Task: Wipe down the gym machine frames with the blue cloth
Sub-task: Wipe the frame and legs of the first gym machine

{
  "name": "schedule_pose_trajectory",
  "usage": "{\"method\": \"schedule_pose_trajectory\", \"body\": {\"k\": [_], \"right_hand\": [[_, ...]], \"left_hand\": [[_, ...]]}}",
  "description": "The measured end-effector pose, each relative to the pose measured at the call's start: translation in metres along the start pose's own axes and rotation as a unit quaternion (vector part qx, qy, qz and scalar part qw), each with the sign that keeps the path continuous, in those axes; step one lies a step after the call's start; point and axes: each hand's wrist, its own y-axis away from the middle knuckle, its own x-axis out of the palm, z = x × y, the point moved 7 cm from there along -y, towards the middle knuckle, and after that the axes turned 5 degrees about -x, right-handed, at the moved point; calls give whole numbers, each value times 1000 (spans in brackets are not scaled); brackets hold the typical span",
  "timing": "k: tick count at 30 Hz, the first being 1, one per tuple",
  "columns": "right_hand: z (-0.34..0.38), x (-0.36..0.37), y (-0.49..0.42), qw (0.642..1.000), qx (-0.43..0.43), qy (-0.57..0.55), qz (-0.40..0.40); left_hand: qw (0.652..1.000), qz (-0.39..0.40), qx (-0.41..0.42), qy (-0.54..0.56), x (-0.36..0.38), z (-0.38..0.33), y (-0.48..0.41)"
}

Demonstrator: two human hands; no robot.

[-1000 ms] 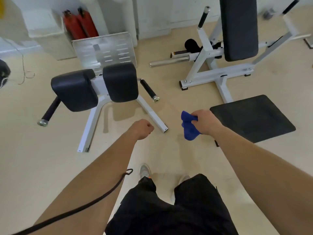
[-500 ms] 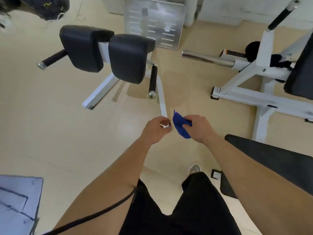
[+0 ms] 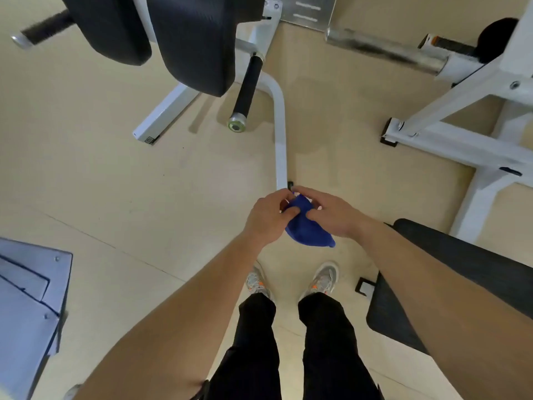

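Observation:
A bunched blue cloth (image 3: 305, 230) hangs between both hands in mid-frame. My left hand (image 3: 269, 216) pinches its upper left part with thumb and fingers. My right hand (image 3: 331, 213) grips its top from the right. Both hands sit just in front of the near end of a white frame leg (image 3: 280, 140). That leg belongs to a machine with two black pads (image 3: 199, 39) and a black-grip handle (image 3: 246, 88). Its other white leg (image 3: 164, 111) runs off to the left.
A second white machine frame (image 3: 461, 140) with a chrome bar (image 3: 383, 50) stands at the right. A black mat (image 3: 467, 272) lies at lower right and a grey metal platform (image 3: 28, 307) at lower left. My feet (image 3: 323, 278) stand on beige floor.
I have stepped closer to the padded machine. My left hand, which held nothing before, has come to the cloth and now pinches it together with my right hand.

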Motion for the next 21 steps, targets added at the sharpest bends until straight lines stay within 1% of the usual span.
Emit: {"method": "schedule_pose_trajectory", "body": {"k": [5, 9, 12, 13, 14, 16, 18, 19, 20, 21], "right_hand": [[-39, -6, -42, 986, 0, 166, 10], [-93, -1, -93, 976, 11, 219, 5], [-136, 3, -144, 971, 16, 237, -23], [-150, 4, -164, 967, 20, 252, -31], [-165, 6, -185, 961, 29, 272, -39], [-196, 7, -229, 941, 60, 327, -63], [-224, 5, -274, 917, 93, 377, -94], [-238, 4, -297, 911, 106, 384, -107], [-252, 5, -320, 913, 112, 374, -116], [-266, 7, -344, 923, 108, 349, -121]], "left_hand": [[998, 62, -16, -14, 27, 30, -37], [991, 124, -53, -24, 61, 74, -82], [976, 187, -66, -84, 86, 123, -125], [974, 190, -71, -105, 91, 141, -143], [974, 177, -80, -117, 94, 160, -163], [980, 125, -100, -120, 93, 198, -206], [983, 72, -97, -135, 94, 230, -252], [984, 51, -91, -146, 97, 245, -275], [983, 34, -89, -156, 101, 259, -298], [982, 16, -90, -166, 106, 274, -321]]}}
